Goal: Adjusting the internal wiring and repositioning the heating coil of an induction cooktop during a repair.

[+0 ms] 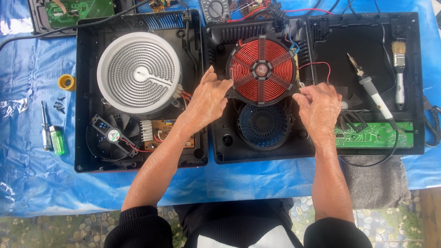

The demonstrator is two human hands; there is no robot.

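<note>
A round copper induction coil on a black spoked frame sits over the open black cooker housing in the middle. My left hand grips the coil frame's left edge. My right hand grips its lower right edge. Below the coil, a dark blue round fan grille shows inside the housing. Red and black wires run from the coil toward the right.
A second open cooker at the left holds a white spiral heating element, a black fan and a small circuit board. On the right lid lie a soldering iron, a brush and a green circuit board. Yellow tape, screwdriver and green lighter rest on blue tarp.
</note>
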